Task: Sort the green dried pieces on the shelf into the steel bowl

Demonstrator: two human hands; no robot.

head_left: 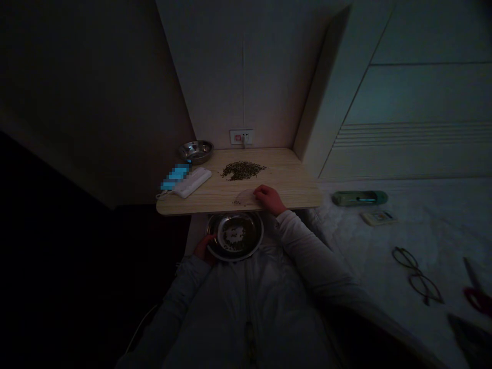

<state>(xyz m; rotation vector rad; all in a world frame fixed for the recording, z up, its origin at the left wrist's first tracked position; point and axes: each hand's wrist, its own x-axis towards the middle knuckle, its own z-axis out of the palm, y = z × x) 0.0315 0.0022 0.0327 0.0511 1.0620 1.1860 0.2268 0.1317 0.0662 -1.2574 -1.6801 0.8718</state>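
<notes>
My left hand grips the left rim of a shiny metal bowl, held just below the front edge of the small wooden table. Small dark grains, perhaps beans, lie scattered inside the bowl. Over the table's front edge, my right hand is closed with its fingers pinched on a thin, pale, see-through rounded piece, which rests on or near the wood. A few loose grains lie beside that piece. Farther back, a larger pile of the dark grains spreads over the tabletop.
A second metal bowl stands at the back left corner. Near it lie a lit phone and a white power strip. On the bed to the right are a green bottle, a phone-like object, glasses and red-handled scissors.
</notes>
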